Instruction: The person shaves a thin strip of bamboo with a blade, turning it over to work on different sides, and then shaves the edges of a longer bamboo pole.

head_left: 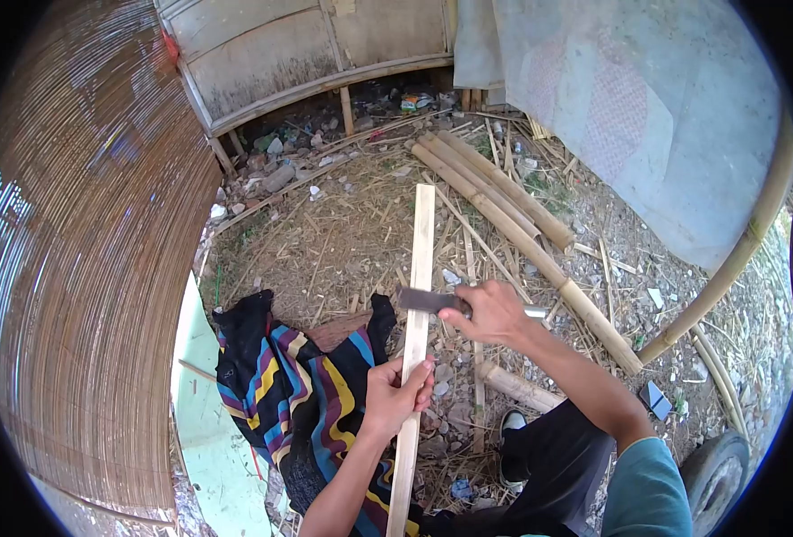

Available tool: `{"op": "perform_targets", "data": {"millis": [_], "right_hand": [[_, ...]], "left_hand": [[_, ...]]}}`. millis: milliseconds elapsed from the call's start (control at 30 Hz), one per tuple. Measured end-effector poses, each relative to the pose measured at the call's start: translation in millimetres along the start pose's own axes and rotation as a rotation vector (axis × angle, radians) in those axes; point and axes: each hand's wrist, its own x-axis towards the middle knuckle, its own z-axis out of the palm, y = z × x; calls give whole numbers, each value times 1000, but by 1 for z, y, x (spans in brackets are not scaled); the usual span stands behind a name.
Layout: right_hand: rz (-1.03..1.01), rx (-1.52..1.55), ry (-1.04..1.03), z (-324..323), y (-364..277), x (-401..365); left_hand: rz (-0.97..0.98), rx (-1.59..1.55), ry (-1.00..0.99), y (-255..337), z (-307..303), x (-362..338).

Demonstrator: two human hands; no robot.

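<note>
A long pale strip of split bamboo [421, 233] stands lengthwise in front of me, its far end pointing away. My left hand [398, 396] is closed around its lower half, thumb along the near face. Above that, my right hand [490, 311] grips a short, broad-bladed knife [426, 300]. The dark blade lies across the strip, and a pale end of the handle shows past my fist. Below my left hand, a striped cloth [311, 385] in black, blue, yellow and purple is heaped on the ground.
Several bamboo poles [504, 210] lie ahead to the right. A slatted bamboo screen [92, 268] rises on the left, and a grey sheet [629, 116] hangs at upper right. A tyre [717, 473] sits at lower right, near a small dark flat object [655, 400]. Splinters and rubble litter the ground.
</note>
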Motion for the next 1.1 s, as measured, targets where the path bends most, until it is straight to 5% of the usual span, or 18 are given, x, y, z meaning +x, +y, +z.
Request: {"op": "perform_targets", "data": {"millis": [133,400,533,600,733,800,933,1100], "right_hand": [[-235,-35,-52,11,-30,-23],[-33,-79,-6,16,-15,-1],[-207,-53,-96,22,-24,-15],[-33,25,-165,22,-10,1],[-35,-61,87,33,-14,-6],[-276,-67,6,33,-26,-16],[-76,-121,-76,16,3,14],[-228,-119,-120,18,-24,-14]], "left_hand": [[59,12,16,0,-6,2],[63,162,7,-3,-4,5],[96,180,51,-11,-5,6],[108,244,65,-10,-4,0],[46,156,36,-3,2,6],[12,97,148,-8,1,4],[95,300,76,-14,5,4],[75,271,47,-17,-3,4]]}}
